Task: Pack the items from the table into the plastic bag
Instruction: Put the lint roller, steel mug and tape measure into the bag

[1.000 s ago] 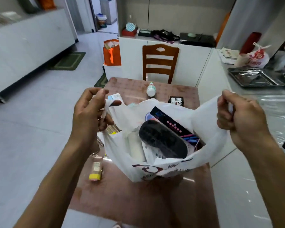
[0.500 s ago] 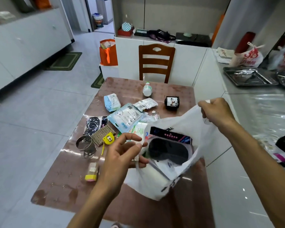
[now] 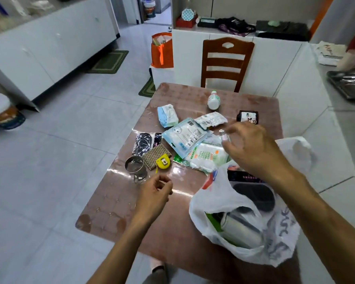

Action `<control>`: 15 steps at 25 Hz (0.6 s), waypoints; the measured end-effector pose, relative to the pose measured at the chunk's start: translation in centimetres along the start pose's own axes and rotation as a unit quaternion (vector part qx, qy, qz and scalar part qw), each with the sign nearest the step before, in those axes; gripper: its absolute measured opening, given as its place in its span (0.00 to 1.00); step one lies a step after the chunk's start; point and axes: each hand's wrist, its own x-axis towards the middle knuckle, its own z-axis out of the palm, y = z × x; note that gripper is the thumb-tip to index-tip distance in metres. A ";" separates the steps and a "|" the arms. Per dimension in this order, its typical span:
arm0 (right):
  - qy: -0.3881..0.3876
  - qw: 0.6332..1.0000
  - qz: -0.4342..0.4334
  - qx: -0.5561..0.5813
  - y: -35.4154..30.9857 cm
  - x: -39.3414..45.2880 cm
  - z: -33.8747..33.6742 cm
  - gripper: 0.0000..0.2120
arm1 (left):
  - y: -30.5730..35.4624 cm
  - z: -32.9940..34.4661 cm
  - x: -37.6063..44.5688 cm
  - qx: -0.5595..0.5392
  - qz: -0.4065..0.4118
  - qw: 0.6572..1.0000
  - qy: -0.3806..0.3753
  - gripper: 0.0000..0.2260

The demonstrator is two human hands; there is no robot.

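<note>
The white plastic bag lies slumped and open at the table's right front. Inside it are a black oval case, a black box with pink dots and a white cylinder. My right hand hovers above the bag with fingers spread, its tips at a small clear vial. My left hand is loosely curled low over the table beside a metal cup; what lies under it is hidden. Loose items include a yellow tape measure, a large mask pouch and a green-white pack.
Farther back on the brown table lie a blue tissue pack, a small white pouch, a white bottle and a black jar. A wooden chair stands behind. A white counter with a metal tray borders the right.
Both hands have let go of the bag's handles, and the bag has dropped and slumped onto the table. My left hand went down left; my right hand came forward over the items.
</note>
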 end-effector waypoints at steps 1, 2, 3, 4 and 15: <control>-0.077 0.997 -0.027 0.004 -1.7 -0.1 1.4 0.17 | -1.9 -0.6 1.6 0.024 -0.016 0.999 0.034 0.01; -0.149 0.988 -0.048 -0.004 -3.5 -0.3 3.2 0.17 | -3.9 -1.3 3.2 0.054 -0.030 0.996 0.069 0.02; -0.201 0.978 -0.060 -0.007 -5.2 -0.4 5.6 0.17 | -5.8 -2.2 5.0 0.086 -0.038 0.990 0.101 0.05; -0.231 0.971 -0.066 -0.004 -6.8 -0.5 8.0 0.16 | -7.3 -3.0 6.4 0.114 -0.036 0.984 0.130 0.09; -0.293 0.861 0.392 0.139 -10.8 -0.6 36.0 0.39 | -19.1 -7.9 16.2 0.034 -0.072 0.996 0.027 0.08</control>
